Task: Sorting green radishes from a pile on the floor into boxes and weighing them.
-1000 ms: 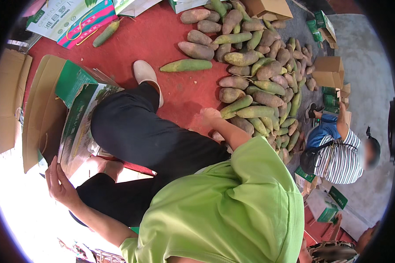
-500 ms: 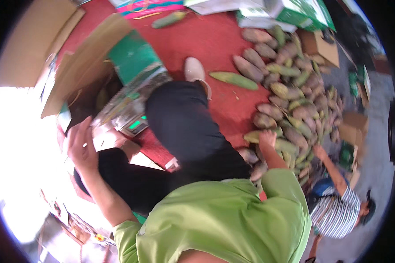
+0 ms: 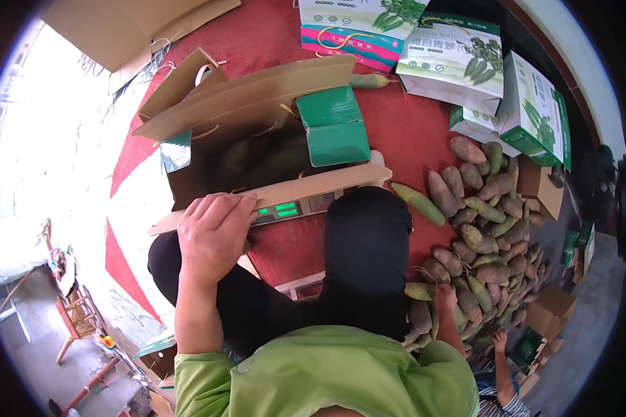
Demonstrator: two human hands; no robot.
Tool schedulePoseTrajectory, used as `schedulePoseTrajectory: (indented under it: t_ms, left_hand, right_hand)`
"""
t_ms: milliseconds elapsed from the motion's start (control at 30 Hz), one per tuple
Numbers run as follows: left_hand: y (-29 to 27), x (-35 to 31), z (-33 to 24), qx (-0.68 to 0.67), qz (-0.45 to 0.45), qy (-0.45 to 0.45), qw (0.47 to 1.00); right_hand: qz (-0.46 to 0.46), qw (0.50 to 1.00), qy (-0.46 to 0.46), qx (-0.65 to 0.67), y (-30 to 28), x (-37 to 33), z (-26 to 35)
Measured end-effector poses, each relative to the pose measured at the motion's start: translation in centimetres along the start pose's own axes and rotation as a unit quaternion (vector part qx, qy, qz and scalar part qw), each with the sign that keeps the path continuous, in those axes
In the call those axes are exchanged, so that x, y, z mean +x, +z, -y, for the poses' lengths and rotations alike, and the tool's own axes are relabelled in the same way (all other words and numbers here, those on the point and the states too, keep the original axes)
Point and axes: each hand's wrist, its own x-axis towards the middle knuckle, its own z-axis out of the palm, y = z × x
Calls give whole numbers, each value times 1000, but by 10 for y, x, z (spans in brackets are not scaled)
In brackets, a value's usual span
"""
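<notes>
My left hand [image 3: 215,233] rests on the near cardboard flap [image 3: 313,184] of an open carton, its fingers bent over the edge. The carton [image 3: 337,125] has green side flaps; its dark inside shows pale rounded shapes that I cannot make out well. Under the near flap a digital scale [image 3: 278,211] shows a lit green display. To the right my right hand [image 3: 446,299] is closed at the end of a green radish [image 3: 419,290] at the near edge of a large radish pile [image 3: 494,271]. Its fingertips are partly hidden.
A single green radish [image 3: 419,203] lies on the red mat [image 3: 424,118] beside my knee. White and green gift boxes [image 3: 452,59] and a pink-blue box [image 3: 351,47] stand at the back. Beyond the pile, a co-worker's hand [image 3: 499,340] reaches in. A wooden chair [image 3: 76,313] stands at left.
The view has swung left and the carton now sits nearer the middle. My left hand has gone from raised and spread to resting on the near flap. My right hand stays at the pile.
</notes>
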Motion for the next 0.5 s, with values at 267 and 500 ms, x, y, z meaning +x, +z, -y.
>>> schedulePoseTrajectory:
  t_ms: [267,500]
  left_hand:
    - [-2,1,4,-24,19,-22,999]
    - [-4,-3,6,-27,18,-27,999]
  right_hand:
    - [-136,927,-44,348,-59,35,25]
    - [-121,842,-88,518,-142,35,92]
